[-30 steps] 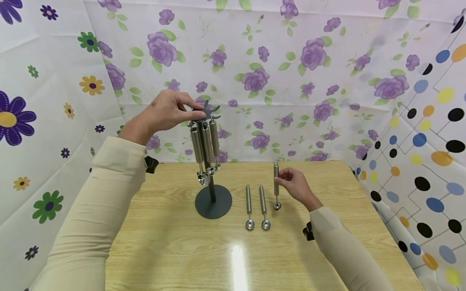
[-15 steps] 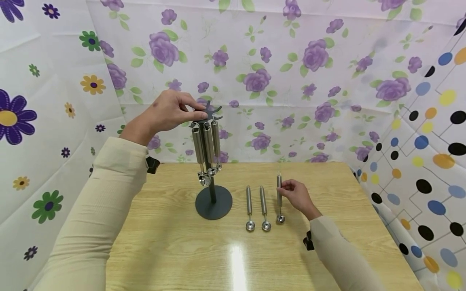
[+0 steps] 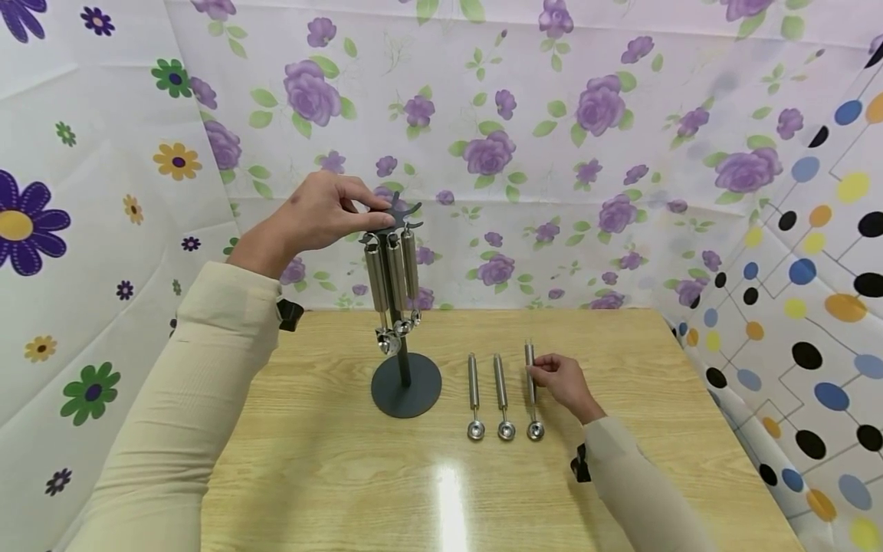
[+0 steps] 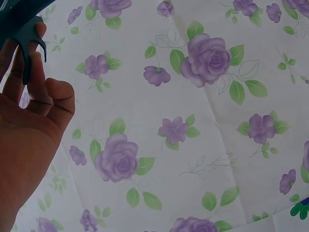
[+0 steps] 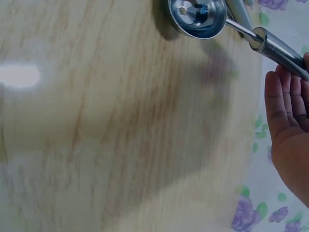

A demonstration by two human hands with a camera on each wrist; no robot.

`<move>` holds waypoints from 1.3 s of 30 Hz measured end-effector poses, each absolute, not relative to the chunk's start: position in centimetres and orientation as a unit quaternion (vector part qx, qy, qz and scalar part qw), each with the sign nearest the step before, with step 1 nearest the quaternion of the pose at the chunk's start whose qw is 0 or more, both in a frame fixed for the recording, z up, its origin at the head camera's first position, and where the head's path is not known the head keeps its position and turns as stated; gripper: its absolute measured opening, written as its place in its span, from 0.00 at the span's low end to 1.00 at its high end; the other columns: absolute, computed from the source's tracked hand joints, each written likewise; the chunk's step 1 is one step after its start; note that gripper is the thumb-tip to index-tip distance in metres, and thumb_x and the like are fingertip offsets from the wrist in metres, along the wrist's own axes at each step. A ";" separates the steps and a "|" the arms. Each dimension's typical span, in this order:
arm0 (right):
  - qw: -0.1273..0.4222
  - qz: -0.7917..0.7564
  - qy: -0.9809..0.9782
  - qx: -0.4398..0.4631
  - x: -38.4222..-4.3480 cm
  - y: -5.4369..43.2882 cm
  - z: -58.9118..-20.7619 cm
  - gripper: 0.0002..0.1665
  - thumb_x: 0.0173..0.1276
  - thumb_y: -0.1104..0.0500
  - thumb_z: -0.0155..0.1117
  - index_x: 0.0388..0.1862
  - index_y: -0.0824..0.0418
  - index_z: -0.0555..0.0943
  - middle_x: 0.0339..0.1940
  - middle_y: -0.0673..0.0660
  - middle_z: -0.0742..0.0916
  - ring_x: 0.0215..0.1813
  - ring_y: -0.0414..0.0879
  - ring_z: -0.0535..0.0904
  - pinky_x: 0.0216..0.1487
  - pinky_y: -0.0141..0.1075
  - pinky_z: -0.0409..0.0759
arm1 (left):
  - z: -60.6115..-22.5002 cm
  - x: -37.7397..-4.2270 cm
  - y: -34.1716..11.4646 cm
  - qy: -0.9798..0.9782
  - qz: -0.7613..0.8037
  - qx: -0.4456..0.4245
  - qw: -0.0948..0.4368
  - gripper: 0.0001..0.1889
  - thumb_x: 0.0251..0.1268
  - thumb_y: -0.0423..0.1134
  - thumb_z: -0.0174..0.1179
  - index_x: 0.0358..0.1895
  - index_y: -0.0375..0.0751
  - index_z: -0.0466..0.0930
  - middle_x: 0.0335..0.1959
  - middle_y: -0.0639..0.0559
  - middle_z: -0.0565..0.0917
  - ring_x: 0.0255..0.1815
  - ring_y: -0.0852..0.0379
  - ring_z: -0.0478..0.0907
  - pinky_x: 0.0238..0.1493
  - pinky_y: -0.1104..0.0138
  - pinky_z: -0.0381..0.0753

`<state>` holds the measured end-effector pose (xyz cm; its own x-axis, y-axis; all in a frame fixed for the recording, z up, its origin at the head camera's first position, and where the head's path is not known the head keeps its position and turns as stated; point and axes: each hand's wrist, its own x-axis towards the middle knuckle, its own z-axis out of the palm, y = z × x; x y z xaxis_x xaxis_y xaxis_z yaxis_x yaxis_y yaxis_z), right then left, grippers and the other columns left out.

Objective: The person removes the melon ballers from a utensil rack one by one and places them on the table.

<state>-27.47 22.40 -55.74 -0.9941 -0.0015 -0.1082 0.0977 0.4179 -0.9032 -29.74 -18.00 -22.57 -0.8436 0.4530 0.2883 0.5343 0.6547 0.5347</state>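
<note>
My left hand (image 3: 324,211) pinches the top of a dark metal rack (image 3: 406,387) between thumb and fingers. Several shiny steel utensils (image 3: 376,276) with cylindrical handles hang from its hooks. With the right hand (image 3: 564,383) I pinch the handle of a steel scoop (image 3: 535,431), its round bowl towards me and low over the table. The right wrist view shows the bowl (image 5: 198,17) close up, with a small hole in its middle. Two similar scoops, a left one (image 3: 476,429) and a middle one (image 3: 507,429), lie side by side to its left.
A light wood table (image 3: 345,475) carries everything, with a bright reflection at its front. A floral cloth (image 3: 483,153) hangs behind the table. Patterned cloths also stand at the left (image 3: 103,307) and right (image 3: 814,345).
My right hand has lowered the scoop and brought it towards me, so it now lines up with the two lying scoops. The left hand keeps its hold on the rack.
</note>
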 end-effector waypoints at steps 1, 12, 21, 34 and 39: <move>0.048 -0.541 0.839 0.030 -27.5 22.4 -55.9 0.19 0.71 0.57 0.68 0.52 0.71 0.80 0.40 0.60 0.85 0.43 0.54 0.85 0.49 0.51 0.82 | -22.6 -29.7 -18.0 -0.908 -0.314 -0.271 0.064 0.13 0.67 0.44 0.68 0.51 0.44 0.90 0.47 0.48 0.86 0.30 0.50 0.75 0.35 0.66 0.74; 0.061 -0.533 0.841 0.072 -28.6 22.1 -57.4 0.17 0.71 0.57 0.68 0.50 0.70 0.83 0.40 0.61 0.86 0.41 0.52 0.83 0.42 0.45 0.83 | -22.4 -29.8 -18.0 -0.907 -0.317 -0.271 0.061 0.13 0.67 0.44 0.68 0.51 0.44 0.89 0.47 0.48 0.86 0.30 0.49 0.75 0.35 0.65 0.74; 0.058 -0.512 0.852 0.089 -28.9 21.6 -58.3 0.17 0.69 0.56 0.70 0.46 0.70 0.85 0.35 0.60 0.88 0.36 0.51 0.84 0.36 0.41 0.81 | -22.6 -29.9 -18.0 -0.906 -0.311 -0.280 0.068 0.13 0.67 0.43 0.68 0.51 0.44 0.89 0.46 0.48 0.86 0.31 0.51 0.76 0.36 0.64 0.75; 0.046 -0.463 0.879 0.104 -29.0 21.1 -58.8 0.13 0.68 0.57 0.71 0.40 0.68 0.87 0.31 0.59 0.88 0.28 0.48 0.81 0.26 0.35 0.76 | -22.6 -29.8 -18.0 -0.905 -0.317 -0.277 0.066 0.13 0.67 0.43 0.68 0.51 0.44 0.90 0.46 0.49 0.86 0.32 0.51 0.77 0.38 0.63 0.76; 0.048 -0.455 0.884 0.101 -29.0 20.8 -58.5 0.13 0.68 0.57 0.71 0.41 0.68 0.88 0.32 0.59 0.88 0.30 0.48 0.82 0.27 0.36 0.78 | -22.6 -29.9 -18.2 -0.907 -0.315 -0.272 0.063 0.13 0.67 0.44 0.68 0.51 0.44 0.89 0.46 0.49 0.86 0.32 0.51 0.76 0.37 0.63 0.75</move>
<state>-29.05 20.81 -58.51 -0.9750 0.1350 -0.1766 0.2222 0.5662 -0.7937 -29.87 -18.16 -22.62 -0.8436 0.4544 0.2861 0.5339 0.6528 0.5375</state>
